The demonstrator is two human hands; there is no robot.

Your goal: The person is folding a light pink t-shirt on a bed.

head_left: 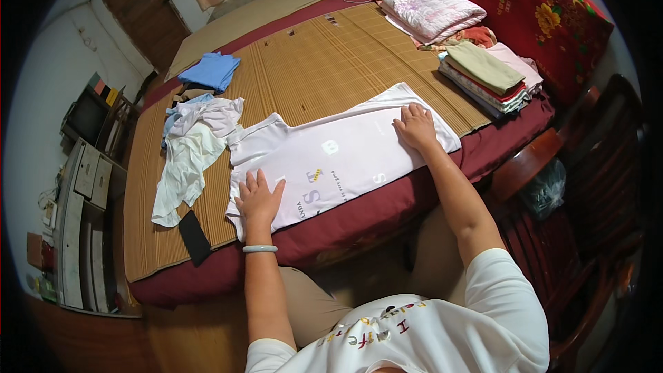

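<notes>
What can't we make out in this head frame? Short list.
- Pale shirt, head view: fabric under the left hand and right hand is covered by the palms.
- Folded stack: number of garments unclear; layers overlap.
- Bag on the chair: contents too dark.
- Cabinet: items on it too small, bent near the rim.

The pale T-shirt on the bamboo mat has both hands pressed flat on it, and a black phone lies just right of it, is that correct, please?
Not quite: in the head view the black phone lies left of the pale T-shirt, not right. The left hand and right hand do press flat on it, on the bamboo mat.
</notes>
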